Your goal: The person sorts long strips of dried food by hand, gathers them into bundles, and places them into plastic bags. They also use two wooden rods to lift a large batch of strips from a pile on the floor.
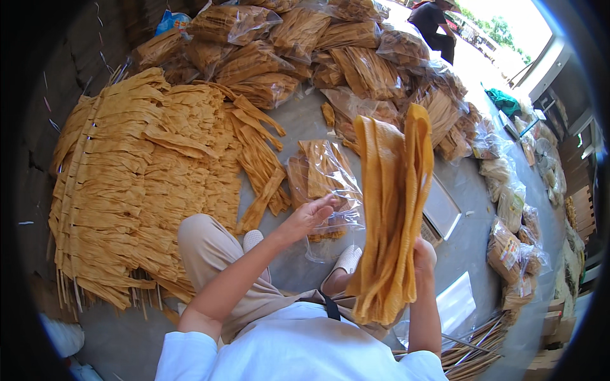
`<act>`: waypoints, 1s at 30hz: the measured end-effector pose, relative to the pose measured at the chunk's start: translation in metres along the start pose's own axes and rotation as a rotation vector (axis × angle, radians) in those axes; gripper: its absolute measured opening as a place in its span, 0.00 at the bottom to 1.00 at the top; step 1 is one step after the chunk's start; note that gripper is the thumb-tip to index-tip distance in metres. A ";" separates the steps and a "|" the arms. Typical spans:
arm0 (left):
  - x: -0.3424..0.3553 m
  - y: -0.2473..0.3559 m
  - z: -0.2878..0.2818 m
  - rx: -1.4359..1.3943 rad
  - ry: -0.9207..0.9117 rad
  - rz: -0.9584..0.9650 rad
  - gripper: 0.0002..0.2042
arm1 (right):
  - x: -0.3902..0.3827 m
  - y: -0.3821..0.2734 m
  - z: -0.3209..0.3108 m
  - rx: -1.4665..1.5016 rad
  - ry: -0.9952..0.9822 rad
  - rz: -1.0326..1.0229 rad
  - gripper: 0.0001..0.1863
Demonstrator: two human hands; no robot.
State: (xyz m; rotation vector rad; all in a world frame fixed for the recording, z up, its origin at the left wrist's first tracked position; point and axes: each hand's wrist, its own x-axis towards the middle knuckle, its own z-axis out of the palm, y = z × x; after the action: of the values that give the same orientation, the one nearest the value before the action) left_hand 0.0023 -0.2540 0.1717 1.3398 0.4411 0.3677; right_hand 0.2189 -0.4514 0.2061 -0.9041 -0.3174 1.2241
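In the head view, a bundle of yellow strips (384, 216) stands nearest the camera, gripped near its right edge by the right hand (424, 253), most fingers hidden behind it. The left hand (311, 217) is at a clear bag (324, 164), fingers extended close together; whether they pinch plastic cannot be told. A one-sided grip could let strips slip; stiff ends could tear thin plastic.
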 end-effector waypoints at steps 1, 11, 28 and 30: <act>0.003 -0.013 -0.001 0.344 0.065 -0.075 0.43 | -0.008 -0.008 -0.016 0.024 -0.026 -0.005 0.35; 0.053 -0.173 -0.007 0.444 0.572 0.072 0.08 | -0.091 0.017 -0.064 0.054 0.234 0.375 0.35; 0.073 -0.036 -0.007 0.472 0.279 0.277 0.11 | -0.087 0.074 -0.044 0.570 0.237 0.575 0.27; 0.061 -0.029 -0.001 0.528 0.250 0.269 0.11 | -0.079 0.069 -0.038 0.540 0.255 0.598 0.26</act>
State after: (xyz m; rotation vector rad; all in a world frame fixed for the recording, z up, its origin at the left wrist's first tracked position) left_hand 0.0549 -0.2283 0.1378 1.8854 0.5931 0.6786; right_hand 0.1699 -0.5353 0.1509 -0.6798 0.5086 1.6072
